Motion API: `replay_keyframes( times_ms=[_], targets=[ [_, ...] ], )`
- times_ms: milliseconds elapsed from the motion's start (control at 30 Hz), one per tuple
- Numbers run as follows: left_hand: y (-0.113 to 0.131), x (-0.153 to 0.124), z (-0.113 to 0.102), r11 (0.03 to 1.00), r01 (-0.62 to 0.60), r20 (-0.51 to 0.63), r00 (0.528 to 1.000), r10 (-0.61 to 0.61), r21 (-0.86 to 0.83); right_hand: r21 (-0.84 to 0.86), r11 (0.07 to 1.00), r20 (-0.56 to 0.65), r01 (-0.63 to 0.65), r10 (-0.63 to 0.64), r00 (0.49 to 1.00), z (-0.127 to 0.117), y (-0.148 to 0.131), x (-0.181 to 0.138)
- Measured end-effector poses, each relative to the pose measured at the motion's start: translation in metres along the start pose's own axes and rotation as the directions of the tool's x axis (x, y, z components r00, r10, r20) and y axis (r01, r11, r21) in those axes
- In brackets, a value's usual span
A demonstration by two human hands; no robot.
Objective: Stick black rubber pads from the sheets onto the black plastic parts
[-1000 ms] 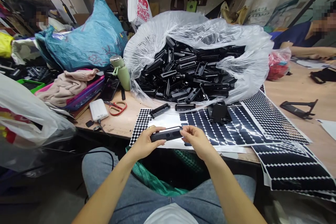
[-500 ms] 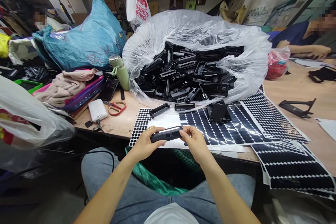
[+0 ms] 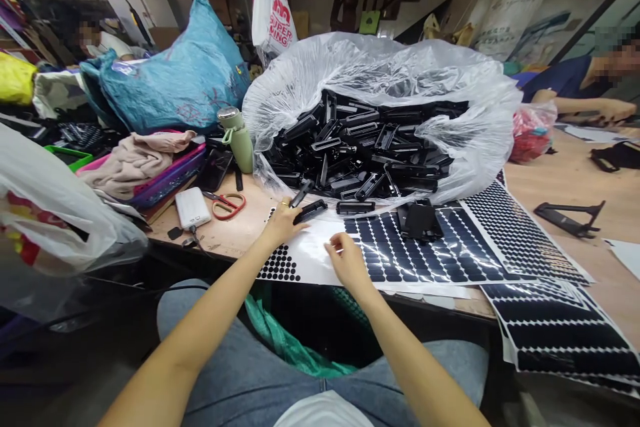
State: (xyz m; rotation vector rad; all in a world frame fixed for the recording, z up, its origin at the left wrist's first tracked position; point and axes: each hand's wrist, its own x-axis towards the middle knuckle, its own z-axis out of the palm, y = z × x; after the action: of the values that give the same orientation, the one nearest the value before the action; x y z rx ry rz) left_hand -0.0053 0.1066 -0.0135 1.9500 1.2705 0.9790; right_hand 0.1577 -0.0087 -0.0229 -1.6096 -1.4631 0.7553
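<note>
I am watching the left hand [image 3: 281, 224] stretching out over the front edge of the tabletop [image 3: 230, 233], and what I am tracking is how the black plastic part [image 3: 313, 209] is lying against it. The part is sitting flat at the foot of the clear plastic bag [image 3: 480, 140], just to the right of the fingertips and a little farther in from the edge. Its long axis is running from near-left to far-right, so its near end is pointing straight into the left grip. The fingertips are touching that end. I cannot tell whether the grip is clenching on the part or only lying against it, because the fingers are covering the contact. The right hand [image 3: 345, 261] is hovering closer to the front edge, over the bare white strip of the sheet of black pads [image 3: 410, 253]. It is apart from the part, which makes the left hand clearly the nearer one. Its fingers are curling down toward the sheet, and I am not seeing whether that grip is holding anything. A second loose black part [image 3: 353, 207] is lying just right of the first, nearly parallel to the front edge.
</note>
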Motion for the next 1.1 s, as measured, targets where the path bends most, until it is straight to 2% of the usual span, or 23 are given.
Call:
replay_keyframes(
  times_ms=[100, 167, 233, 333, 400, 467, 533, 600, 700, 867, 1100],
  targets=[
    [-0.006, 0.006, 0.005, 0.991, 0.100, 0.002, 0.995, -0.100, -0.085, -0.198, 0.967, 0.229, 0.163, -0.116, 0.966, 0.030, -0.010, -0.002],
    [-0.005, 0.002, 0.003, 0.979, 0.146, -0.046, 0.987, -0.154, -0.140, -0.286, 0.935, 0.289, 0.209, -0.123, 0.949, 0.048, -0.016, -0.004],
    [-0.002, -0.006, -0.004, 0.950, 0.216, -0.059, 0.970, -0.234, -0.225, -0.334, 0.917, 0.299, 0.215, -0.114, 0.948, 0.059, -0.019, -0.006],
    [0.007, -0.019, -0.019, 0.861, 0.345, 0.018, 0.931, -0.365, -0.373, -0.333, 0.916, 0.323, 0.223, -0.111, 0.940, 0.057, -0.023, -0.007],
    [0.015, -0.028, -0.029, 0.786, 0.425, 0.100, 0.898, -0.428, -0.449, -0.240, 0.950, 0.340, 0.202, -0.113, 0.934, 0.043, -0.029, -0.005],
    [0.025, -0.037, -0.034, 0.722, 0.488, 0.177, 0.867, -0.466, -0.491, -0.067, 0.987, 0.305, 0.146, -0.120, 0.945, 0.023, -0.039, -0.002],
    [0.036, -0.044, -0.035, 0.671, 0.541, 0.248, 0.837, -0.488, -0.506, 0.095, 0.988, 0.203, 0.120, -0.138, 0.970, 0.005, -0.051, 0.002],
    [0.047, -0.049, -0.033, 0.630, 0.589, 0.313, 0.806, -0.502, -0.506, 0.148, 0.978, 0.101, 0.147, -0.162, 0.982, -0.007, -0.060, 0.006],
    [0.059, -0.055, -0.027, 0.600, 0.620, 0.359, 0.783, -0.508, -0.506, 0.132, 0.979, 0.056, 0.153, -0.161, 0.985, -0.012, -0.065, 0.008],
    [0.064, -0.061, -0.021, 0.612, 0.599, 0.366, 0.800, -0.475, -0.516, 0.085, 0.990, 0.058, 0.116, -0.121, 0.991, -0.011, -0.060, 0.004],
    [0.062, -0.063, -0.014, 0.614, 0.589, 0.362, 0.808, -0.466, -0.525, 0.038, 0.989, 0.032, 0.144, -0.146, 0.989, -0.010, -0.060, -0.003]
  ],
)
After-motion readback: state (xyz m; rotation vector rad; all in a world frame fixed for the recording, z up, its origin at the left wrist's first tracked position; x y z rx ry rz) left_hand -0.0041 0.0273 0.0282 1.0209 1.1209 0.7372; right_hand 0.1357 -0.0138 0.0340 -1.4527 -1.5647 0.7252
